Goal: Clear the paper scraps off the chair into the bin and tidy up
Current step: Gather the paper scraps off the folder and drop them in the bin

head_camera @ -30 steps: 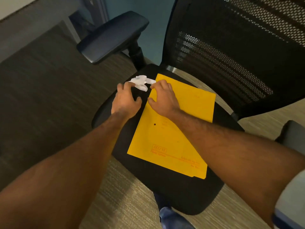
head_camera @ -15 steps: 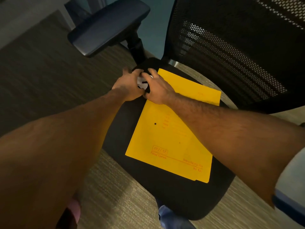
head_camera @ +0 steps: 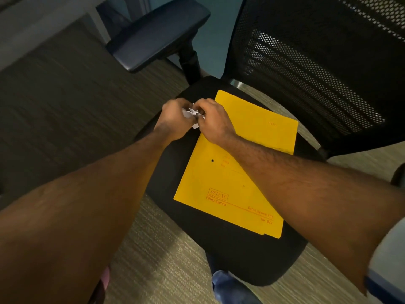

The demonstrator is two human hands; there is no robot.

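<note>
Over chair (head_camera: 230,255), hands (head_camera: 192,119) have gathered scraps (head_camera: 191,113).

Both bare forearms reach forward and converge over the chair seat (head_camera: 230,255). Left hand (head_camera: 175,120) and right hand (head_camera: 213,119) meet knuckle to knuckle, fingers curled closed around white paper scraps (head_camera: 192,114) pinched between them.

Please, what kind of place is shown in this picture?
Probably an office: a black mesh-backed chair with padded armrests, a yellow filing folder lying on its seat, and a short-pile carpet.
</note>
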